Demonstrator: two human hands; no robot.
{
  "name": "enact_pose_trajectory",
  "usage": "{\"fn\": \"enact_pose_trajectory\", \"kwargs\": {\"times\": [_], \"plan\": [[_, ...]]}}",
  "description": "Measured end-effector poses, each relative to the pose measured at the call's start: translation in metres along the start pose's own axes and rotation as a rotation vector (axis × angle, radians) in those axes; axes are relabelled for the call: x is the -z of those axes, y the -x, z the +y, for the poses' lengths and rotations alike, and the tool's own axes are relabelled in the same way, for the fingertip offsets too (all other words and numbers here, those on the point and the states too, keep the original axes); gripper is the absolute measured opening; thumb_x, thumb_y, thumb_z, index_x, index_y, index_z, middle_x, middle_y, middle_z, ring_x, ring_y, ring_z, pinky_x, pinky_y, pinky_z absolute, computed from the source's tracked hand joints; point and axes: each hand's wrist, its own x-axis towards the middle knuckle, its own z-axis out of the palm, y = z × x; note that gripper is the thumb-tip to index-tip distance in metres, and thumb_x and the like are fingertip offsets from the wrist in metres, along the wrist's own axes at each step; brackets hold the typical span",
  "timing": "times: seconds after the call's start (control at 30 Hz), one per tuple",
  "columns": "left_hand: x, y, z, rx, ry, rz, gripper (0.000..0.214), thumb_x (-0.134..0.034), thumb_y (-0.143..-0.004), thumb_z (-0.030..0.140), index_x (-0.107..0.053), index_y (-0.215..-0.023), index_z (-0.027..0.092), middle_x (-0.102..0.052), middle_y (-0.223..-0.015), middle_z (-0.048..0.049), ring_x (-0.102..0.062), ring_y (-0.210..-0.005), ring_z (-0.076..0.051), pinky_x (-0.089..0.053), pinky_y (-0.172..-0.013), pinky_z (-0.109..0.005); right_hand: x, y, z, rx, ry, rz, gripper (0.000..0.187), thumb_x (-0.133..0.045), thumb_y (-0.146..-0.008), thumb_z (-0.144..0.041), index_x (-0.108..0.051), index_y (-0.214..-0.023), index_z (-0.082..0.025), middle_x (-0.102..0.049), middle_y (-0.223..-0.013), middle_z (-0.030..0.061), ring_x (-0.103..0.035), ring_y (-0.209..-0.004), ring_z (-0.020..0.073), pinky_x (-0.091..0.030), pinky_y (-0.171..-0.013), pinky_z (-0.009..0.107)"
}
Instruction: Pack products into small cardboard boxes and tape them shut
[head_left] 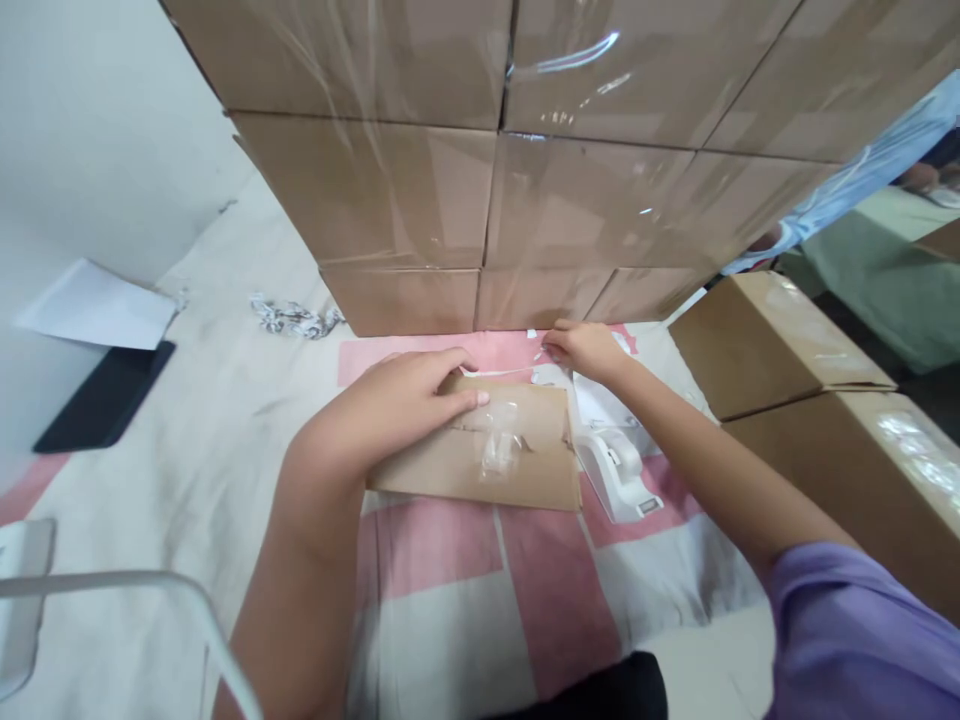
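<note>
A small brown cardboard box [517,480] lies before me on the pink and white cloth, with a patch of clear tape and a torn spot on its upper face. My left hand [409,400] grips its far left edge, thumb on top and fingers over the far side. Beyond the box, my right hand [581,348] is closed in a pinch on what looks like a small white scrap [539,354]. A thin whitish strip runs along the cloth between both hands. Beside the box, under my right forearm, stands a white tape dispenser [619,475].
A tall stack of taped cartons [420,195] rises just past my hands. More cartons [817,440] stand at the right, with a person in light blue [870,175] behind them. At left lie a black flat object [105,400], white paper [105,305] and a crumpled patterned bundle [292,316].
</note>
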Motion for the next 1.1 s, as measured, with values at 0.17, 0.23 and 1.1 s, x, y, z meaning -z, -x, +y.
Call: {"fn": "enact_pose_trajectory", "kwargs": {"times": [0.17, 0.23, 1.1], "plan": [[0.001, 0.000, 0.001, -0.039, 0.002, 0.003, 0.051, -0.047, -0.093, 0.062, -0.066, -0.129, 0.031, -0.066, -0.137, -0.0040, -0.062, -0.121, -0.030, -0.050, -0.097, -0.041, -0.005, 0.014, 0.000, -0.008, -0.040, 0.086, 0.031, -0.043, -0.103, -0.024, -0.071, -0.113, -0.017, -0.068, -0.113, 0.0108, -0.061, -0.091, 0.0217, -0.033, -0.065, 0.031], [0.002, 0.000, 0.002, -0.032, 0.002, 0.000, 0.051, -0.047, -0.094, 0.063, -0.065, -0.130, 0.031, -0.066, -0.139, -0.0037, -0.062, -0.122, -0.030, -0.050, -0.099, -0.041, -0.010, 0.013, 0.001, 0.015, -0.059, 0.109, 0.030, -0.043, -0.103, -0.022, -0.070, -0.113, -0.015, -0.066, -0.117, 0.0131, -0.058, -0.098, 0.0233, -0.035, -0.070, 0.032], [0.000, -0.001, 0.009, 0.012, -0.057, -0.035, 0.043, -0.047, -0.099, 0.059, -0.064, -0.127, 0.031, -0.062, -0.142, 0.0029, -0.055, -0.126, -0.028, -0.040, -0.108, -0.039, 0.017, 0.162, -0.152, -0.431, -1.121, 0.631, 0.013, -0.064, -0.092, -0.021, -0.057, -0.081, -0.023, -0.056, -0.075, -0.0002, -0.051, -0.062, 0.0136, -0.039, -0.052, 0.027]]}}
